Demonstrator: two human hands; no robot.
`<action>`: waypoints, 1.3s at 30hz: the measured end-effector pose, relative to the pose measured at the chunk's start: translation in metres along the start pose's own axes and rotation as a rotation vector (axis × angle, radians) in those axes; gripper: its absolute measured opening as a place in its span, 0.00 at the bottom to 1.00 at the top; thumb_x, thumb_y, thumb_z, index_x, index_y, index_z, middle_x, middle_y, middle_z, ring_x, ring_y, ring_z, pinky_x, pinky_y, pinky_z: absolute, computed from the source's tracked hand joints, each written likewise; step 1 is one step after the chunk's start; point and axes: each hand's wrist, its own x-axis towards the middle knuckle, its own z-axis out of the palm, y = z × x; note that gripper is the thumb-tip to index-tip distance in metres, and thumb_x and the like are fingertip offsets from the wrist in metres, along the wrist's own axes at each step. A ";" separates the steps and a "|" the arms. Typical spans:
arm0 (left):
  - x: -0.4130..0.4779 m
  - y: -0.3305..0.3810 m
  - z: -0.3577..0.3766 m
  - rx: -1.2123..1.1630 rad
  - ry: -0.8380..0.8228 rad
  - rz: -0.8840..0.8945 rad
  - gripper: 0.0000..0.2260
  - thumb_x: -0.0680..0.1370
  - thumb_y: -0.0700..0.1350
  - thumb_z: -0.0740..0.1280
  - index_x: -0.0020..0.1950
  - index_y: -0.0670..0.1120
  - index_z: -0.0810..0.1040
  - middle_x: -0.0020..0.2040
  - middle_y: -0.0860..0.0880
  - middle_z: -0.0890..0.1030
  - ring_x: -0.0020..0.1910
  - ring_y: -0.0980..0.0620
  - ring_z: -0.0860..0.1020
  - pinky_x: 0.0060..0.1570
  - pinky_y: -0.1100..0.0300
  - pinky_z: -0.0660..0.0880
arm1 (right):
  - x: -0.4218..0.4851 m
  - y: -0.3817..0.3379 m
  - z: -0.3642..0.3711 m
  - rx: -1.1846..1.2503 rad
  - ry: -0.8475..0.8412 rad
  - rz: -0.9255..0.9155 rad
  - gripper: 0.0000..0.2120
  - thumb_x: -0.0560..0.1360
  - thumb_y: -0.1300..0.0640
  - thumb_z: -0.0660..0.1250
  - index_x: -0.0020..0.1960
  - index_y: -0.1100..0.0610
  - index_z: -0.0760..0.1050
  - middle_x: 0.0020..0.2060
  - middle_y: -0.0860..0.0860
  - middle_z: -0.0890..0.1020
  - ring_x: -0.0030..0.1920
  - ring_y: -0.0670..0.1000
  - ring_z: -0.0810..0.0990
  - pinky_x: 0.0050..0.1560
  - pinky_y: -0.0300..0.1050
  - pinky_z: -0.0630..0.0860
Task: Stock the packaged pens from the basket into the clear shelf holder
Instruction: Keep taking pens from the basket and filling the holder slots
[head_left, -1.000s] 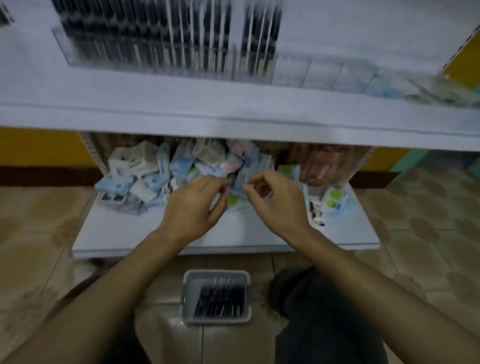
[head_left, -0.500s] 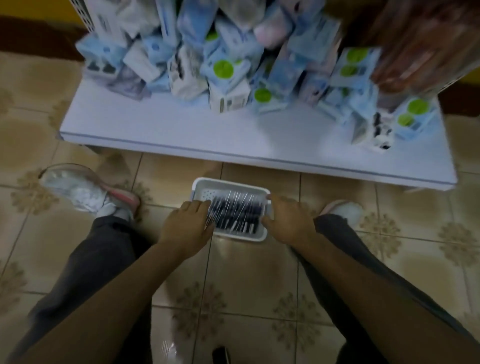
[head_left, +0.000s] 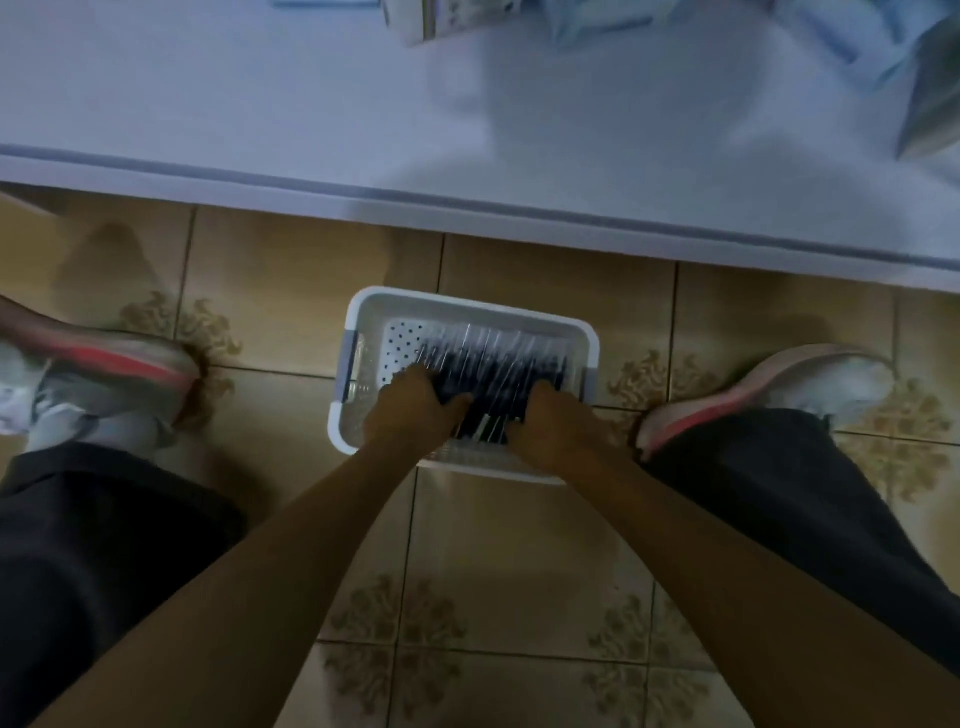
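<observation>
Tiled floor (head_left: 519, 545), tan with brown leaf motifs, filling most of the view. White shelf (head_left: 260, 104) across the top, front edge running slightly down to the right, blurred pale blue and white packs (head_left: 852, 31) along its far side. Dark trouser legs (head_left: 93, 561) at the left and right borders, knees spread. Two grey-white shoes with red soles, left shoe (head_left: 98, 379) and right shoe (head_left: 769, 389), toes turned outward, planted either side of the basket. White basket (head_left: 363, 317) on the floor between the shoes, just in front of the shelf edge, grey handle strips on its short sides, dotted bottom bare at the far left corner. Bare forearms reaching in from below, converging on the basket. Inside the basket, pens (head_left: 493, 358): dark, in clear glossy sleeves, lying side by side in a loose layer over most of the bottom. Left hand (head_left: 410, 415) down on the near left part of the layer, fingers (head_left: 452, 402) curled onto the sleeves; right hand (head_left: 556, 421) on the near right part, likewise curled. Whether either has truly gripped a pack, cannot tell: fingertips hidden and blurred. Small gap between the hands, a few pens showing there.
</observation>
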 end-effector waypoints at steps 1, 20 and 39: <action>0.007 -0.002 0.005 -0.007 -0.014 -0.029 0.26 0.70 0.64 0.68 0.46 0.40 0.73 0.40 0.43 0.75 0.41 0.43 0.78 0.38 0.54 0.74 | 0.008 -0.002 0.005 0.013 -0.022 0.017 0.21 0.79 0.52 0.63 0.65 0.64 0.65 0.44 0.55 0.76 0.39 0.54 0.74 0.29 0.43 0.67; 0.013 0.010 0.034 0.212 0.113 -0.017 0.15 0.75 0.55 0.67 0.50 0.44 0.77 0.45 0.46 0.80 0.43 0.46 0.79 0.44 0.52 0.77 | 0.021 -0.012 0.021 0.199 -0.056 -0.136 0.14 0.79 0.55 0.60 0.63 0.58 0.66 0.44 0.54 0.77 0.41 0.52 0.76 0.41 0.47 0.75; -0.185 0.134 -0.116 -0.659 -0.431 0.386 0.06 0.76 0.36 0.68 0.39 0.41 0.75 0.25 0.50 0.71 0.22 0.55 0.69 0.23 0.64 0.66 | -0.198 -0.044 -0.136 1.311 -0.147 -0.294 0.22 0.67 0.44 0.69 0.49 0.61 0.80 0.41 0.54 0.85 0.42 0.63 0.80 0.33 0.50 0.81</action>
